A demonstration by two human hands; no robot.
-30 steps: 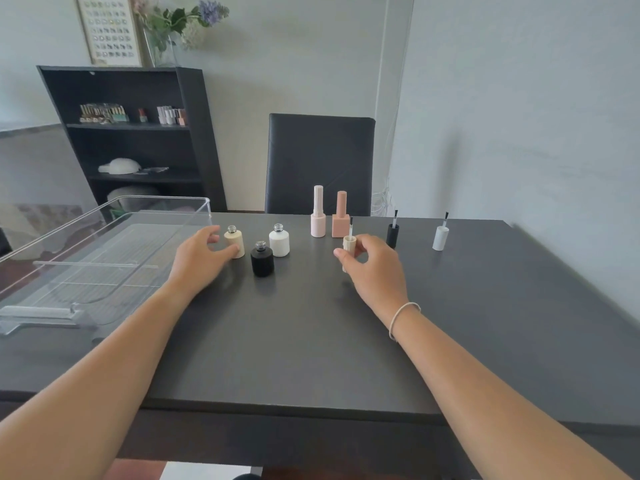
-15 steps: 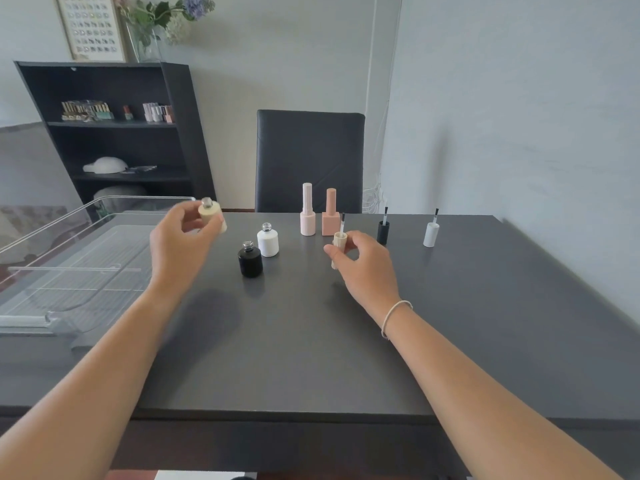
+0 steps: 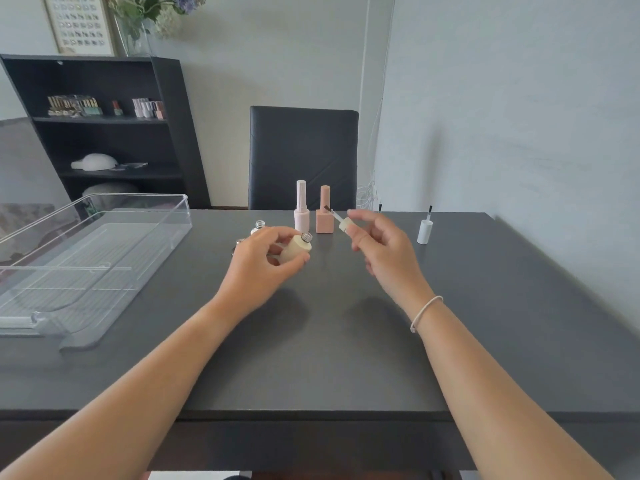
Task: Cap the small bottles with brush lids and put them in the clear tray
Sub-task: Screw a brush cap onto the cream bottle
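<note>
above the table (image 3: 311,341) left hand (image 3: 258,268) grips cream bottle (image 3: 294,249), right hand (image 3: 384,251) its brush lid (image 3: 341,222).

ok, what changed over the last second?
The left hand lifted the cream bottle off the table and tilted its neck right. The right hand picked up the cream brush lid, brush aimed at the bottle. Pink bottles, white lid and clear tray stayed put.

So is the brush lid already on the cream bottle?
No, the right hand holds the brush lid apart from the cream bottle in the left hand.
</note>
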